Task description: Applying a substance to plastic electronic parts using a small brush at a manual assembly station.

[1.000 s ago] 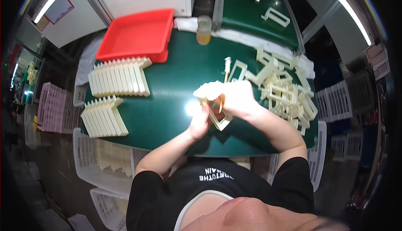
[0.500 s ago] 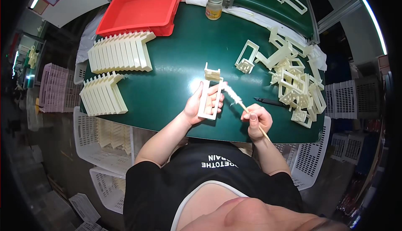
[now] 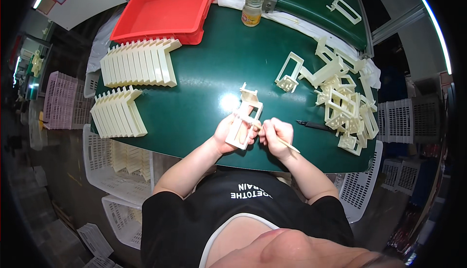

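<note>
My left hand (image 3: 222,136) is closed around a cream plastic frame (image 3: 249,95), a long rectangular part with an upright bracket at its far end. The frame slants over the near middle of the table. Pinched in my right hand (image 3: 278,136) is a wooden swab (image 3: 292,146), its bare end pointing back toward my wrist. Its white fluffy tip lies across the frame's opening, beside the left fingers; how firmly it touches is hard to see. Just right of that hand lies a craft knife (image 3: 315,124) with a dark handle.
Two rows of similar cream parts (image 3: 138,64) stand at the left, behind them a red tray (image 3: 193,37). A loose pile of frames (image 3: 340,100) covers the right side. A glass jar (image 3: 252,11) stands at the back, and white crates (image 3: 97,158) sit below the table edge.
My right hand has moved left, bringing the swab's fluffy tip from beside the frame onto it. The frame has tilted and come slightly nearer in my left hand.
</note>
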A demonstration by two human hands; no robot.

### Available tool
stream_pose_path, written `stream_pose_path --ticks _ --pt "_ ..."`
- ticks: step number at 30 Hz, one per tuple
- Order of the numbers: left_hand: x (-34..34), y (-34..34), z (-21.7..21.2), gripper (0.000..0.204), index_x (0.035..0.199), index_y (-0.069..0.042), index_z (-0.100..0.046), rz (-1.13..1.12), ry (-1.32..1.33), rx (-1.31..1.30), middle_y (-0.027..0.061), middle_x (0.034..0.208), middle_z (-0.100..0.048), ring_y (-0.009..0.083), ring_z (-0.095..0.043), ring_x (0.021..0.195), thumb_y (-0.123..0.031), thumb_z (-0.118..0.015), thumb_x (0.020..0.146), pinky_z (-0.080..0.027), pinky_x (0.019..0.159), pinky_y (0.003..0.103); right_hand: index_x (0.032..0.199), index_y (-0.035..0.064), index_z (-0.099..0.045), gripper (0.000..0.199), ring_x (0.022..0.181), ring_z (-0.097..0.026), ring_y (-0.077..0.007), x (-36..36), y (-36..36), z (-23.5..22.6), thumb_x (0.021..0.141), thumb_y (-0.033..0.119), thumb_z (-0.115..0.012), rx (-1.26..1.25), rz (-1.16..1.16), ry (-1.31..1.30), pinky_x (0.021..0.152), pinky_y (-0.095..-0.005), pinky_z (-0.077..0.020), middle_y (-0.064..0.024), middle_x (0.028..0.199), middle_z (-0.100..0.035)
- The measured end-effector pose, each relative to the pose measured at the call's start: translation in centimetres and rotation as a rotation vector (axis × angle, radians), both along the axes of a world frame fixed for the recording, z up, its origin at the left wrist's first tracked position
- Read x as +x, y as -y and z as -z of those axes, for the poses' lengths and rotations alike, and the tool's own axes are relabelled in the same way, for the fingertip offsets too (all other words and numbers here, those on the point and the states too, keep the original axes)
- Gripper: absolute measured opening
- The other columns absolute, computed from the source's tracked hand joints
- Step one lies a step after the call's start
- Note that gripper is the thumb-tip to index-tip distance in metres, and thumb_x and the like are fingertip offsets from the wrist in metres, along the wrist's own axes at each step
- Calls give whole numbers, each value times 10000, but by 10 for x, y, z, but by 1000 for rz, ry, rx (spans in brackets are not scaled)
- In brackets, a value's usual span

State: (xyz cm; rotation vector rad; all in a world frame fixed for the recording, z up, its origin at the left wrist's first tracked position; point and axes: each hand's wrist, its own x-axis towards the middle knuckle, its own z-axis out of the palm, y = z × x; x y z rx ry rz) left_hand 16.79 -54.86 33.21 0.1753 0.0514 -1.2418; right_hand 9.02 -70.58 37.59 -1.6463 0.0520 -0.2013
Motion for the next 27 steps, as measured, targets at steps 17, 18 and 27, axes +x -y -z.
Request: stream_pose_path --ticks 17,18,27 --pt "-5 4 -12 493 1179 -80 -466 41 37 100 139 923 -560 227 -574 718 -454 -193 1010 -504 662 323 632 13 -557 230 451 -562 -195 -8 14 4 861 -2 -542 -210 -39 217 446 -296 -443 -82 556 -571" --pt "-5 4 -13 503 1165 -65 -468 9 3 132 137 916 -562 224 -574 714 -455 -191 1011 -504 657 317 632 13 -557 230 451 -562 -195 -7 19 2 861 -2 -542 -211 -37 218 446 -296 -443 -82 556 -571" --pt "-3 7 -5 468 1469 -299 -238 9 -22 88 145 1031 -569 250 -592 791 -404 -273 1015 -501 668 375 741 -8 -562 262 534 -605 -174 -14 24 -19 933 112 -431 71 -105 283 497 -265 -477 -115 678 -636"
